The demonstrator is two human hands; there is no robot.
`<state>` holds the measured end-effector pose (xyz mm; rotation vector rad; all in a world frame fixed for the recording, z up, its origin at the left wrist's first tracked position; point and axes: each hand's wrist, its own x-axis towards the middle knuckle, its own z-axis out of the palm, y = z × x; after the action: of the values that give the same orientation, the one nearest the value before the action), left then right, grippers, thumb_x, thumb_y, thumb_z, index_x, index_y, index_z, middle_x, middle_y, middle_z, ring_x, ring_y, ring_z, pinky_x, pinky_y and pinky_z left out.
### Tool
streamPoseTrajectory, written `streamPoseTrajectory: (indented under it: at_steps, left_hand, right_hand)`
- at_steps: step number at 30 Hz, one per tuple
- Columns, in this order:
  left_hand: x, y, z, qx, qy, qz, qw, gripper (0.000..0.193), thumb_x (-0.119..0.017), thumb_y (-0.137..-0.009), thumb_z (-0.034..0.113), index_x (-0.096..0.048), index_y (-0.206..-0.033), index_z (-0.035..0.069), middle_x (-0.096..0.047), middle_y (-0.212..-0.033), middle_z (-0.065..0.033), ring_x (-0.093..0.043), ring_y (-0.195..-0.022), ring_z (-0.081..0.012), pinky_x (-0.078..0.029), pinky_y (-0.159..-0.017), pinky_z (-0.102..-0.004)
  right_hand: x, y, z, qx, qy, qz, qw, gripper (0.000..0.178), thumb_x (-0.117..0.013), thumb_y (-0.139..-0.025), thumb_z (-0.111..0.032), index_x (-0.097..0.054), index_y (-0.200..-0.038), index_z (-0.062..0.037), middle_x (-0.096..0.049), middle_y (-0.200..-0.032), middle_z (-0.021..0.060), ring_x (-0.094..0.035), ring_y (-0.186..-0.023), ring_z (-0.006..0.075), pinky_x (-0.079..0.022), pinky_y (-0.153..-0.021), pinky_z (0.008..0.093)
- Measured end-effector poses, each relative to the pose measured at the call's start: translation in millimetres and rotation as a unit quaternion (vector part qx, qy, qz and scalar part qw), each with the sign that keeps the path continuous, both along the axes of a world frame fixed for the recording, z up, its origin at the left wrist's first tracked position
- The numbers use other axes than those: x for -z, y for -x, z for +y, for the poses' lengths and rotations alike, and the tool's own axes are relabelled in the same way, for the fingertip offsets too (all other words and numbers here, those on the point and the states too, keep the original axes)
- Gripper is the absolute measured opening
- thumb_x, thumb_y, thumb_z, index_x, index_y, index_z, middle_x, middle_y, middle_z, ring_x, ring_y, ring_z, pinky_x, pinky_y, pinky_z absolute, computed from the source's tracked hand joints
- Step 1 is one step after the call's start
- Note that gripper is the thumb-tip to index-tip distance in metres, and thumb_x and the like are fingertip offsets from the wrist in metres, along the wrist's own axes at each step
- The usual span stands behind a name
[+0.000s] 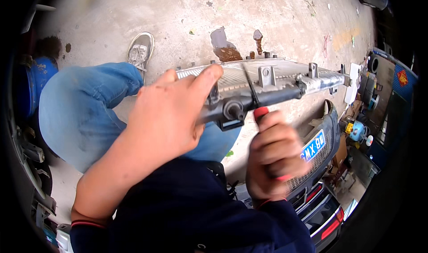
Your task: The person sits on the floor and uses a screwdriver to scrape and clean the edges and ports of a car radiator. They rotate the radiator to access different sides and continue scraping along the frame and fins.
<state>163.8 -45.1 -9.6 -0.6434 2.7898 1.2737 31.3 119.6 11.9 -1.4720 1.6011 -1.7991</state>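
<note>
A car radiator (285, 72) with a silver finned core and a black plastic side tank lies across the middle of the view, held up off the ground. My left hand (171, 114) grips its near end, thumb lying on the fins. My right hand (269, 157) is closed around a red-handled screwdriver (255, 99), whose dark shaft points up against the black tank beside a round port. The right hand is slightly blurred.
My jeans-clad leg (84, 108) and grey sneaker (140, 50) rest on the stained concrete floor (178, 12). A blue barrel (38, 76) stands at the left. A dark car's front with a blue plate (314, 146) sits at lower right, cluttered goods beyond it.
</note>
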Motion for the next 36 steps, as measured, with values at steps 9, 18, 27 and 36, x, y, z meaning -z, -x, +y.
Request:
streamPoseTrajectory:
  at_steps: [9, 18, 27, 36]
  left_hand:
    - [5.2, -1.2, 4.3, -0.039, -0.011, 0.039, 0.998, 0.084, -0.082, -0.058, 0.002, -0.053, -0.136, 0.014, -0.067, -0.092, -0.0066, -0.059, -0.078, -0.0309, -0.051, -0.063, -0.0413]
    - [5.5, 1.7, -1.6, -0.043, -0.002, 0.022, 0.999, 0.079, -0.081, -0.060, 0.002, -0.054, -0.134, 0.014, -0.068, -0.093, -0.0065, -0.060, -0.079, -0.0309, -0.052, -0.066, -0.0419]
    - [7.3, -3.8, 7.9, -0.031, -0.002, 0.067, 0.997, 0.071, -0.076, -0.066, 0.005, -0.053, -0.133, 0.014, -0.066, -0.085, -0.0059, -0.061, -0.077, -0.0309, -0.054, -0.061, -0.0426]
    - [2.9, -3.6, 7.7, -0.020, -0.002, 0.036, 0.999, 0.075, -0.079, -0.064, 0.005, -0.054, -0.133, 0.015, -0.068, -0.089, -0.0083, -0.063, -0.081, -0.0326, -0.054, -0.065, -0.0440]
  right_hand:
    - [-78.9, 75.2, -52.2, -0.067, -0.125, -0.272, 0.952, 0.032, -0.046, -0.100, -0.045, -0.049, -0.089, -0.0154, -0.053, -0.070, -0.0013, -0.049, -0.059, 0.0122, -0.040, -0.067, 0.0334]
    - [-62.5, 46.9, -63.1, 0.028, -0.096, -0.209, 0.973, 0.034, -0.040, -0.102, -0.047, -0.047, -0.088, -0.0168, -0.049, -0.069, -0.0002, -0.046, -0.059, 0.0151, -0.040, -0.067, 0.0354]
    - [-65.5, 58.6, -31.8, -0.027, -0.071, -0.232, 0.970, 0.033, -0.043, -0.101, -0.047, -0.047, -0.089, -0.0167, -0.051, -0.072, -0.0016, -0.049, -0.060, 0.0119, -0.041, -0.065, 0.0334]
    - [-66.3, 69.6, -52.3, -0.055, -0.135, -0.249, 0.958, 0.029, -0.044, -0.100, -0.041, -0.049, -0.089, -0.0147, -0.053, -0.073, 0.0006, -0.048, -0.061, 0.0150, -0.041, -0.066, 0.0340]
